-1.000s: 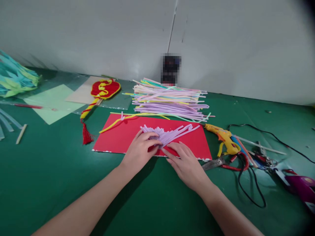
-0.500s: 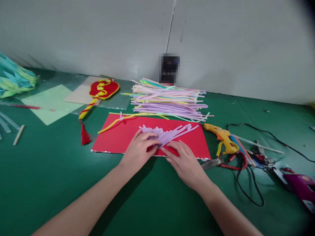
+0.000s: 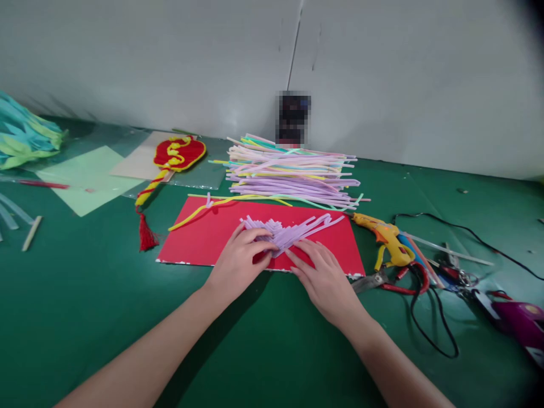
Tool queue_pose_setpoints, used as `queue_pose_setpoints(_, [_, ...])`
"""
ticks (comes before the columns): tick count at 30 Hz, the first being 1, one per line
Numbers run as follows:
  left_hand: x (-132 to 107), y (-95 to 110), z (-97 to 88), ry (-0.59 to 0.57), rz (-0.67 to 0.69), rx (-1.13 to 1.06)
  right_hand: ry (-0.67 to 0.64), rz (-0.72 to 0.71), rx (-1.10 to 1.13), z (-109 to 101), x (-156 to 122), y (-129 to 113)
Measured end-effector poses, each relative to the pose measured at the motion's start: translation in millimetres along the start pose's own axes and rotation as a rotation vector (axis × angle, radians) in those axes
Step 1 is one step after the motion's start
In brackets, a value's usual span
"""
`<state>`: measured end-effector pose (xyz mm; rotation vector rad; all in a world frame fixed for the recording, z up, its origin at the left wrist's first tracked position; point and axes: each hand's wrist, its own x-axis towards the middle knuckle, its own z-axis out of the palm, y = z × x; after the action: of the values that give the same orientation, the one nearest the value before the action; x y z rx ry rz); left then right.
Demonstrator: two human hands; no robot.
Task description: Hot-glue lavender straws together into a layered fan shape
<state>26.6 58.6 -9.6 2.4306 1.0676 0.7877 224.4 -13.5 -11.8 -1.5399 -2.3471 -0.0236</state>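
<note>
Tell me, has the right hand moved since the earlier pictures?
Yes, slightly: judged against the red board, the right hand has shifted to the right.

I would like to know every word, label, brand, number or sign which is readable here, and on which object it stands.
No text can be read.
Purple tool: pale patches near the right edge, too blurred to tell if they carry print.
Dark object by the wall: pixelated, unreadable.
Yellow glue gun: no lettering visible.
Red board and lilac stems: no writing seen.
</note>
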Motion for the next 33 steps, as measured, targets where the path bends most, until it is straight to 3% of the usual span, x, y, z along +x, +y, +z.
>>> queue_pose_setpoints(9, [-1, 0, -2.6, -0.032, 0.001, 0.007, 0.003, 0.077, 0.083, -8, -3, 13])
queue_pose_setpoints(14, [4, 11, -8.7, 0.032, 0.021, 0.054, 0.024, 0.165, 0.078, -14, -9, 32])
queue_pose_setpoints(18, [27, 20, -4.9, -0.038, 0.092, 0.122, 0.036, 0.150, 0.060, -12, -11, 38])
queue_pose_setpoints(25, [82, 18, 16.5, -0.200, -0.037, -0.086, 0.028, 0.148, 0.026, -8, -9, 38])
queue_pose_setpoints(29, [90, 11, 24.0, -0.258, -0.078, -0.174, 0.001, 0.163, -0.001, -8, -9, 37])
queue_pose_setpoints(33, [86, 3, 27.9, -0.242, -0.089, -0.249, -0.008, 0.171, -0.020, -7, -7, 37])
